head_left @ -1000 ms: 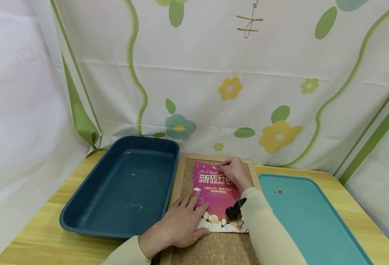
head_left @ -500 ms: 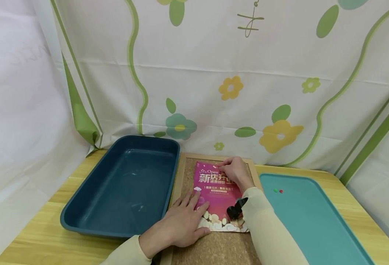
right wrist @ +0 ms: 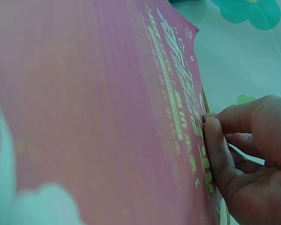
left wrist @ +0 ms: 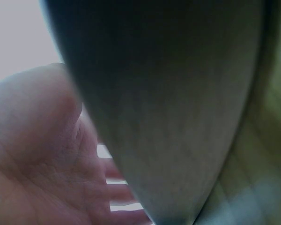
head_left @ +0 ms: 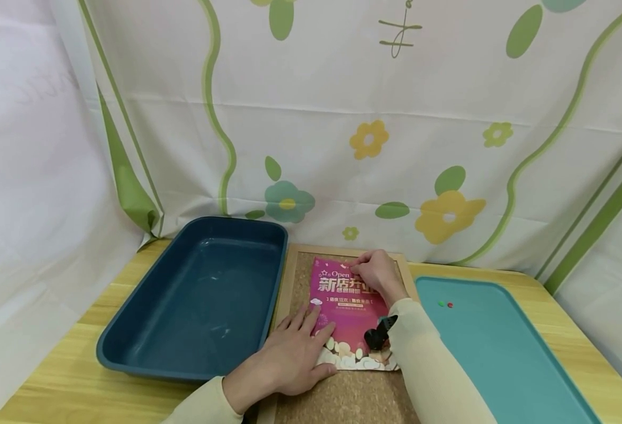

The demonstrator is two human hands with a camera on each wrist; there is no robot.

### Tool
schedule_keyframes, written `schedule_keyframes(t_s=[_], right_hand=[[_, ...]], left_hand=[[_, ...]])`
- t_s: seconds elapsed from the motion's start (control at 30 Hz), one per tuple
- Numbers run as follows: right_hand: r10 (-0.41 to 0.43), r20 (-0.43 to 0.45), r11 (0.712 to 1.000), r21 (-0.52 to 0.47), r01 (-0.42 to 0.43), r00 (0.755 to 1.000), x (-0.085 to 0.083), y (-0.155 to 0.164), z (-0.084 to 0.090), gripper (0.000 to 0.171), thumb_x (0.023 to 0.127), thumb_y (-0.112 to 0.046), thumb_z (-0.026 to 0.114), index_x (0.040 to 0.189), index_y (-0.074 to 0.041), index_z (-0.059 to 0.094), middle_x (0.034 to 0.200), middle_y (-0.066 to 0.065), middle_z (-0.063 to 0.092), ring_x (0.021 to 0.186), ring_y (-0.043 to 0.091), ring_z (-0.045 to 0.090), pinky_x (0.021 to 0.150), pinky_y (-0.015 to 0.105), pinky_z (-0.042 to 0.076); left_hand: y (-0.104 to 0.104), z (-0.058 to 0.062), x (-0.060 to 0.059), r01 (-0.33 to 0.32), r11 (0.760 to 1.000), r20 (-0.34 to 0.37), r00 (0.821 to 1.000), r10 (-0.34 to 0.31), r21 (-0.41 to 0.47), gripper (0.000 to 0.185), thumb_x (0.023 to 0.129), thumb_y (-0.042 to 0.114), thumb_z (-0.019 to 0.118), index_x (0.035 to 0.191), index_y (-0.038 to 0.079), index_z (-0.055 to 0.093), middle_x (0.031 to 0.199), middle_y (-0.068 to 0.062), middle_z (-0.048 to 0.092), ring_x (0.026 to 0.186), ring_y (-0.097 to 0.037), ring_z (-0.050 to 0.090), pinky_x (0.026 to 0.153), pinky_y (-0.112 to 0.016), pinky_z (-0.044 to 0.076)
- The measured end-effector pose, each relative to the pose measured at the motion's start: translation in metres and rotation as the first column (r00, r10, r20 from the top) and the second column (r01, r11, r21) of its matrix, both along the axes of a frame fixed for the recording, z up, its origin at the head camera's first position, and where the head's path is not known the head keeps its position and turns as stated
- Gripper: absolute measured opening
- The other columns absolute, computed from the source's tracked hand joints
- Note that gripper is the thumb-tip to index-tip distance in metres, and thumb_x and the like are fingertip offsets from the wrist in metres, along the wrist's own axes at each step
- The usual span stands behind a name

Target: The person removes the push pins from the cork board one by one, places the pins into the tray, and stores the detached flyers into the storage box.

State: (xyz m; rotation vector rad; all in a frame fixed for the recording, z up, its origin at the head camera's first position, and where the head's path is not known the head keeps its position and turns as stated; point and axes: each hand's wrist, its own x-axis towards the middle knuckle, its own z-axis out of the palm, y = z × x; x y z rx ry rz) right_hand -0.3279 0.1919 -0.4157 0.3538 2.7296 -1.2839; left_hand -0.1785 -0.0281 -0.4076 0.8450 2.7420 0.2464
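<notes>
A pink flyer (head_left: 349,312) with white print lies on a cork board (head_left: 342,400) in a wooden frame. My left hand (head_left: 295,353) rests flat on the flyer's lower left corner, fingers straight and pressing it down. My right hand (head_left: 376,274) is at the flyer's top right, fingers curled. In the right wrist view the flyer (right wrist: 84,117) fills the frame, and the right hand (right wrist: 207,117) has thumb and forefinger pinched together on the paper, seemingly on a small pin hidden between them. The left wrist view shows only the left hand's palm (left wrist: 33,164) and a dark blur.
A deep dark-blue bin (head_left: 130,306) stands left of the board, touching its frame. At the right lies a shallow teal tray (head_left: 501,365) with a green pin (head_left: 440,304) and a red pin (head_left: 449,305). A flowered curtain hangs close behind the wooden table.
</notes>
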Motion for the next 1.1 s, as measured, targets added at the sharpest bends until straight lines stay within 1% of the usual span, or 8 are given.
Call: schedule_keyframes(t_s=[0.1, 0.27, 0.5, 0.63, 0.77, 1.0, 1.1], right_hand=[[0.007, -0.002, 1.0, 0.007, -0.007, 1.0, 0.0, 0.0, 0.0, 0.016, 0.102, -0.027, 0.073, 0.098, -0.014, 0.08, 0.102, 0.01, 0.074, 0.084, 0.021, 0.066, 0.061, 0.028, 0.052], [0.018, -0.026, 1.0, 0.02, -0.017, 0.999, 0.0, 0.001, -0.001, 0.015, 0.102, -0.025, 0.072, 0.1, -0.013, 0.08, 0.104, 0.01, 0.074, 0.086, 0.021, 0.067, 0.063, 0.028, 0.052], [0.032, -0.035, 0.999, -0.025, -0.033, 0.999, 0.0, 0.003, -0.002, 0.014, 0.102, -0.022, 0.071, 0.102, -0.011, 0.08, 0.108, 0.011, 0.074, 0.086, 0.02, 0.069, 0.065, 0.027, 0.054], [0.055, -0.057, 0.997, -0.047, -0.058, 0.997, 0.0, 0.005, 0.001, 0.013, 0.102, -0.017, 0.071, 0.102, -0.008, 0.08, 0.108, 0.013, 0.074, 0.084, 0.018, 0.07, 0.067, 0.026, 0.057], [0.075, -0.058, 0.994, -0.07, -0.079, 0.996, 0.0, 0.004, 0.005, 0.012, 0.101, -0.014, 0.071, 0.1, -0.005, 0.078, 0.104, 0.013, 0.072, 0.08, 0.017, 0.071, 0.068, 0.026, 0.06], [0.081, -0.055, 0.995, -0.056, -0.084, 0.995, 0.007, 0.009, 0.009, 0.012, 0.101, -0.016, 0.072, 0.102, -0.006, 0.077, 0.104, 0.013, 0.071, 0.084, 0.02, 0.068, 0.068, 0.026, 0.059], [0.092, -0.075, 0.994, -0.048, -0.096, 0.993, 0.01, 0.01, 0.011, 0.012, 0.101, -0.016, 0.072, 0.101, -0.005, 0.078, 0.103, 0.014, 0.071, 0.085, 0.021, 0.068, 0.068, 0.026, 0.059]], left_hand=[[-0.001, 0.0, 0.0, 0.004, 1.0, 0.012, 1.0, -0.004, 0.005, 0.074, 0.103, 0.062, 0.058, 0.165, 0.027, 0.04, 0.178, -0.013, 0.022, 0.166, -0.038, 0.018, 0.125, -0.063, 0.035], [-0.001, 0.0, 0.001, 0.004, 1.0, 0.006, 1.0, -0.004, 0.007, 0.074, 0.102, 0.061, 0.059, 0.165, 0.026, 0.041, 0.177, -0.013, 0.025, 0.166, -0.039, 0.018, 0.125, -0.063, 0.034], [0.0, -0.001, 0.001, -0.001, 1.0, -0.009, 1.0, 0.001, -0.01, 0.074, 0.101, 0.063, 0.059, 0.164, 0.028, 0.042, 0.177, -0.012, 0.025, 0.166, -0.039, 0.018, 0.125, -0.063, 0.036], [-0.001, -0.002, 0.001, 0.001, 1.0, -0.014, 1.0, -0.001, 0.003, 0.075, 0.1, 0.062, 0.061, 0.164, 0.027, 0.043, 0.177, -0.013, 0.026, 0.166, -0.04, 0.018, 0.124, -0.064, 0.036], [-0.002, -0.002, 0.002, -0.005, 1.0, -0.017, 1.0, 0.005, 0.009, 0.075, 0.1, 0.061, 0.062, 0.164, 0.026, 0.043, 0.176, -0.013, 0.027, 0.165, -0.04, 0.019, 0.124, -0.064, 0.036], [-0.002, -0.003, 0.003, -0.002, 1.0, -0.015, 1.0, 0.003, 0.01, 0.074, 0.101, 0.062, 0.06, 0.164, 0.027, 0.042, 0.177, -0.012, 0.026, 0.166, -0.039, 0.018, 0.124, -0.064, 0.036], [-0.001, -0.002, 0.003, -0.005, 1.0, -0.021, 1.0, 0.005, 0.003, 0.075, 0.1, 0.062, 0.061, 0.164, 0.027, 0.043, 0.177, -0.012, 0.027, 0.166, -0.039, 0.018, 0.124, -0.063, 0.036]])
